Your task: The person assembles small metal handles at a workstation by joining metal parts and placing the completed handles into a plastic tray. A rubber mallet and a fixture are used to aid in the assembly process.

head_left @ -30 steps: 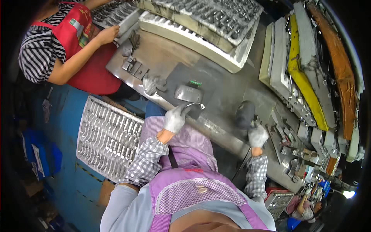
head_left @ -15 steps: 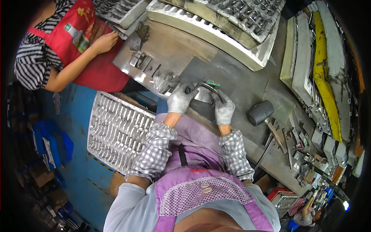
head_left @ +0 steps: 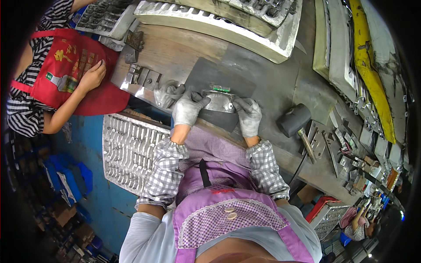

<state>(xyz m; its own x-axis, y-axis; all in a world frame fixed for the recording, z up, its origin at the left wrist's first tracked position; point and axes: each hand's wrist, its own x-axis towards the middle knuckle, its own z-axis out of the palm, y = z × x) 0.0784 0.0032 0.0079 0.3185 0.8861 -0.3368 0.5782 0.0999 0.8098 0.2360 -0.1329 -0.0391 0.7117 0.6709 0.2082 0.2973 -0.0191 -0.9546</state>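
Observation:
A curved, shiny metal plate (head_left: 218, 103) lies over a dark sheet (head_left: 204, 74) at the bench's near edge. My left hand (head_left: 187, 108), in a grey-white glove, pinches its left end between thumb and fingers. At the other end, near a small hole, my gloved right hand (head_left: 248, 115) grips the plate. Just beyond the plate sits a small green cylindrical object (head_left: 221, 88). A crumpled grey glove (head_left: 166, 94) rests beside my left hand. To the right of my right hand lies a black-headed mallet (head_left: 294, 119) with a wooden handle.
White trays (head_left: 210, 31) of metal parts are stacked at the back. Another tray (head_left: 129, 151) of parts stands low at left. Metal blocks (head_left: 144, 77) sit at the bench's left end, near a co-worker in a red apron (head_left: 72, 72). Hand tools (head_left: 331, 153) crowd the right side.
The plate has tipped, so its broad face now shows more; both hands keep hold of it. My view has shifted, and the co-worker's arm has lowered toward the apron.

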